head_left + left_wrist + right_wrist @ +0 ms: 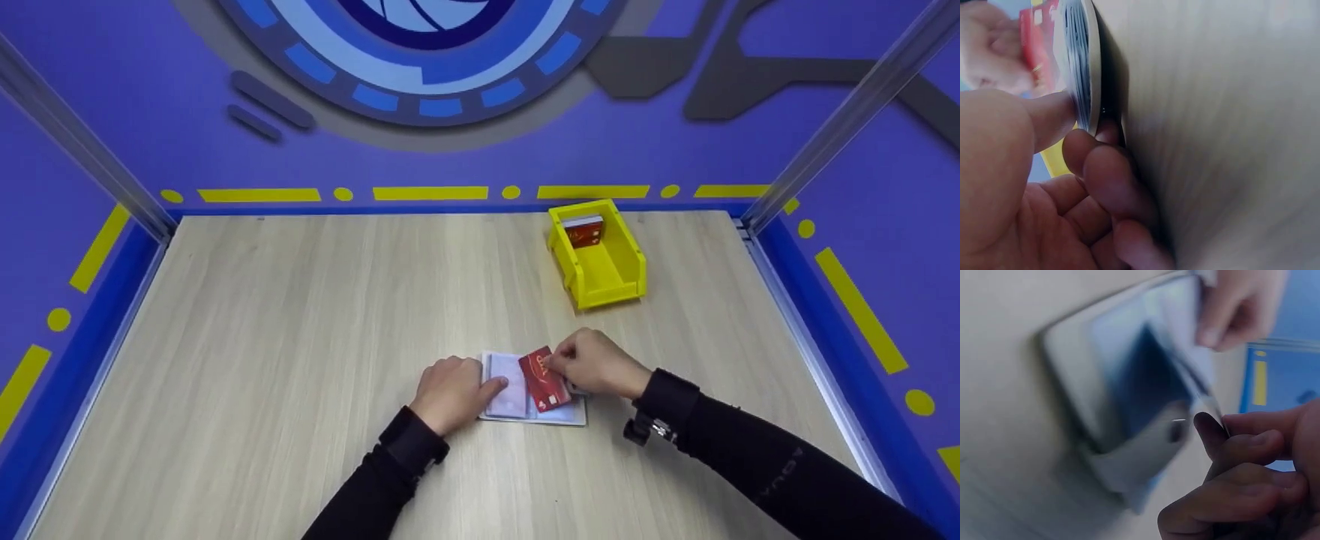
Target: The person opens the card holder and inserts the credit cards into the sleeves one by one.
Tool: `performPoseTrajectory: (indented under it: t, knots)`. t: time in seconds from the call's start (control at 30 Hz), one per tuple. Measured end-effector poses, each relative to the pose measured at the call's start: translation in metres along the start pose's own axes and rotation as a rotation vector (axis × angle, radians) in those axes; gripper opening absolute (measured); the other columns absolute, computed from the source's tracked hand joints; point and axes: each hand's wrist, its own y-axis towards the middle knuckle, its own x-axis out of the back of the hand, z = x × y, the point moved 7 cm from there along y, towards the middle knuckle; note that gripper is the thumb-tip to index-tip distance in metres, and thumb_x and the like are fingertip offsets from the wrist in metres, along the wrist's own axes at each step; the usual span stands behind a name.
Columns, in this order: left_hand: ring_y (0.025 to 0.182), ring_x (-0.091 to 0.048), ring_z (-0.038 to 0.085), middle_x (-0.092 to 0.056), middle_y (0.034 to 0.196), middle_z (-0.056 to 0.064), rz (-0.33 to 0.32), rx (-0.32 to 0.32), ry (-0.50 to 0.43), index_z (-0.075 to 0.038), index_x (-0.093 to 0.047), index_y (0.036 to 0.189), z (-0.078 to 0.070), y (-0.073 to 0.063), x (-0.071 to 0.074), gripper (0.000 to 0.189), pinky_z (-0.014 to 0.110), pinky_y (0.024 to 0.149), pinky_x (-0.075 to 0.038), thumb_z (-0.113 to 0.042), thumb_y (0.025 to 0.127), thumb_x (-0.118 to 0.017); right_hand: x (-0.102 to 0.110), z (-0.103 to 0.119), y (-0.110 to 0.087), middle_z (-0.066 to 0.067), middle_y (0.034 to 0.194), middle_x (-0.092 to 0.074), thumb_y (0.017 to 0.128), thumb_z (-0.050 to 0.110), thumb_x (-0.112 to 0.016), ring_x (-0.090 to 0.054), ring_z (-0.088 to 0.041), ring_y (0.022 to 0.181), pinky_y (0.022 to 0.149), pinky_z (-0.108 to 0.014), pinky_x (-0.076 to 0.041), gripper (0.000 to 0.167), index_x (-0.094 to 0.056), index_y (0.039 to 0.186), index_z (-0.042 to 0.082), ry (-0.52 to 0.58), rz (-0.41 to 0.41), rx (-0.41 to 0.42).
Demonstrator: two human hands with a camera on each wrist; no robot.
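An opened card holder (507, 403) with clear sleeve pages lies on the table near its front. My left hand (448, 391) grips its left edge, thumb over the pages; the left wrist view shows fingers curled at the underside of the stacked pages (1077, 62). Between thumb and fingers, my right hand (600, 364) pinches a red card (541, 384) by its upper right edge. The card tilts over the holder's right page, its printed face up. In the right wrist view, the card's dark underside (1148, 385) overlaps the holder, blurred.
Behind the right hand stands a yellow open-front bin (611, 294), with a stack of red cards (585, 234) at its back left. The wooden table (285, 322) is bounded by blue-purple panels (420, 169) at the back and both sides.
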Motion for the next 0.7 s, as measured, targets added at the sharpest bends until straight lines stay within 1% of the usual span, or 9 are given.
performPoseTrajectory:
  t: [0.1,0.2,0.27,0.37,0.53,0.7]
  knots:
    - [0.062,-0.041,0.017,-0.041,0.067,-0.005,-0.005,-0.011,0.006,-0.021,-0.046,0.067,-0.002,0.000,0.000,0.054,0.033,0.055,-0.031,-0.049,0.104,-0.074,-0.003,-0.007,-0.002,0.008,0.063,-0.054,0.107,0.020,-0.066,-0.048,-0.011,0.060,0.058,-0.025,-0.036,0.037,-0.072,0.072,0.011,-0.058,0.015,-0.018]
    - [0.061,-0.040,0.016,-0.040,0.066,-0.005,-0.006,-0.014,0.009,-0.021,-0.044,0.066,-0.003,0.001,0.001,0.055,0.032,0.054,-0.031,-0.048,0.105,-0.074,-0.005,-0.011,-0.004,0.009,0.062,-0.053,0.104,0.020,-0.065,-0.047,-0.011,0.059,0.058,-0.026,-0.035,0.035,-0.071,0.070,0.011,-0.077,0.039,-0.037]
    - [0.060,-0.040,0.016,-0.040,0.066,-0.005,-0.006,-0.013,0.009,-0.021,-0.045,0.066,-0.003,0.001,0.001,0.055,0.032,0.054,-0.031,-0.048,0.105,-0.074,-0.006,-0.013,-0.004,0.009,0.061,-0.053,0.104,0.021,-0.065,-0.046,-0.011,0.058,0.058,-0.025,-0.034,0.038,-0.071,0.068,0.012,-0.069,0.045,-0.057]
    - [0.060,-0.041,0.017,-0.041,0.066,-0.004,-0.001,-0.007,0.008,-0.020,-0.045,0.067,-0.002,0.001,0.000,0.054,0.033,0.055,-0.032,-0.048,0.105,-0.073,-0.010,-0.014,-0.002,0.009,0.060,-0.053,0.107,0.026,-0.066,-0.047,-0.010,0.058,0.058,-0.025,-0.034,0.041,-0.071,0.068,0.013,-0.048,0.047,-0.070]
    - [0.059,-0.042,0.017,-0.041,0.066,-0.004,0.002,-0.007,-0.006,-0.020,-0.047,0.068,-0.001,0.001,0.000,0.053,0.033,0.054,-0.031,-0.047,0.105,-0.073,-0.014,-0.011,0.002,0.008,0.061,-0.053,0.109,0.027,-0.067,-0.047,-0.010,0.058,0.057,-0.024,-0.035,0.041,-0.071,0.071,0.013,-0.032,0.036,-0.063]
    - [0.059,-0.041,0.017,-0.041,0.066,-0.004,-0.009,-0.014,0.004,-0.020,-0.047,0.068,-0.002,0.001,0.001,0.052,0.033,0.054,-0.031,-0.046,0.105,-0.074,-0.017,-0.005,0.006,0.007,0.061,-0.053,0.109,0.028,-0.066,-0.049,-0.011,0.057,0.056,-0.025,-0.036,0.041,-0.070,0.071,0.014,-0.035,0.024,-0.075]
